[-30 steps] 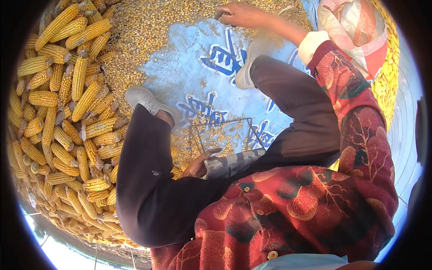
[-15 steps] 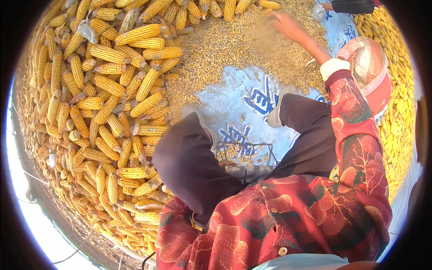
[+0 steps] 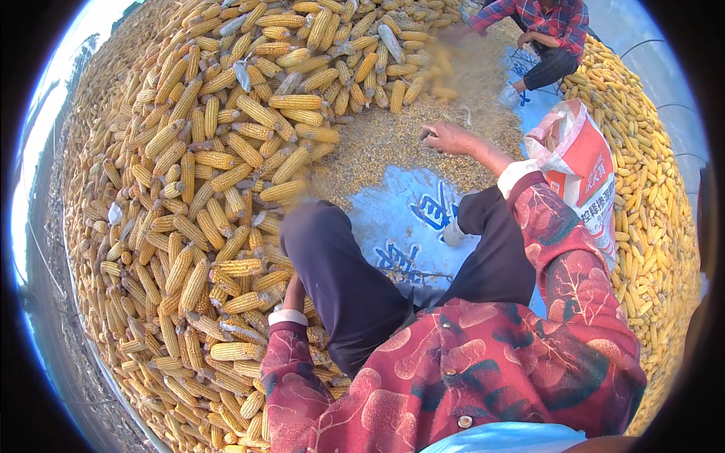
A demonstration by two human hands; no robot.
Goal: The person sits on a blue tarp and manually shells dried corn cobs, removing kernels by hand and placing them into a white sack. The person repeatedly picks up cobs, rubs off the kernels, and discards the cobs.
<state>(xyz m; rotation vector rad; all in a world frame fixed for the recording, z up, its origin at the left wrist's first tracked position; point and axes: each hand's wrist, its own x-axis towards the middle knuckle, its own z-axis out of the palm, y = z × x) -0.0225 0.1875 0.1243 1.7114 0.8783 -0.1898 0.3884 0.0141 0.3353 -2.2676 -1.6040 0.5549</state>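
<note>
My right hand (image 3: 453,140) hangs just over the layer of loose corn kernels (image 3: 393,143), its fingers curled in. A small dark spot shows at the fingertips, but I cannot make out what they hold. My left hand (image 3: 294,293) is down beside my left knee, its fingers hidden behind the dark trouser leg. Close to it lie yellow corn cobs (image 3: 240,302), part of a big heap on my left. Under the kernels, a blue sheet (image 3: 393,198) with dark blue printing shows between my legs.
A red and white woven sack (image 3: 585,162) stands upright at my right, against another heap of cobs (image 3: 642,219). Far right, a person in a plaid shirt (image 3: 559,26) crouches, one arm blurred over the kernels. A pale scrap (image 3: 115,214) lies on the left heap.
The view has shifted, bringing more of the other person and the sack into sight. My right hand has drawn back nearer me, fingers now curled. My left forearm now shows beside the knee.
</note>
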